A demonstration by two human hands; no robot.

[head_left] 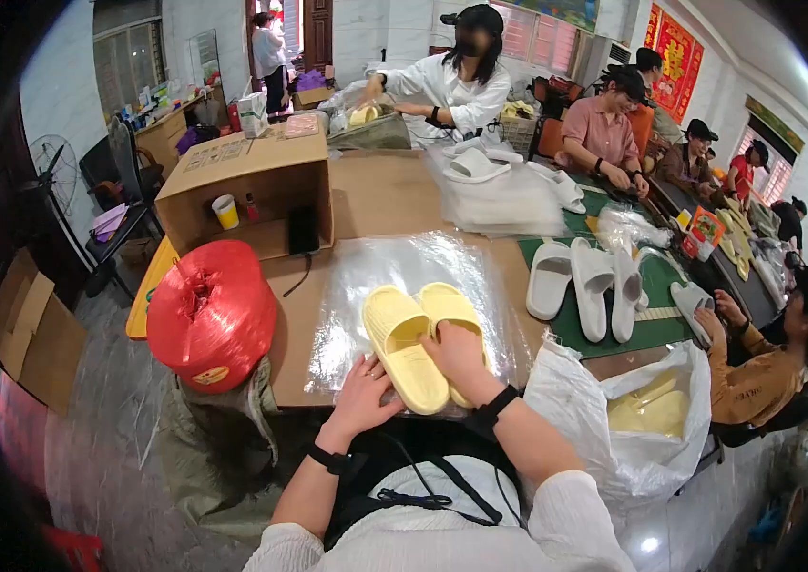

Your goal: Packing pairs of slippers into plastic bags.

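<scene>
Yellow slipper (pixel 449 303) partly hidden, white sleeves (pixel 575 520) cropped

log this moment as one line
right hand: on pair of yellow slide slippers | left hand: at their left edge | beneath: shiny clear plastic sheets

Head view (wide fisheye, dark rim); looks down, forward across table (pixel 375 195); left hand (pixel 363 393), right hand (pixel 461 353) close below.

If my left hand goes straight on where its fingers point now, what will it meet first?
Your left hand would probably meet the left yellow slipper first; whether they touch now is unclear.
</scene>
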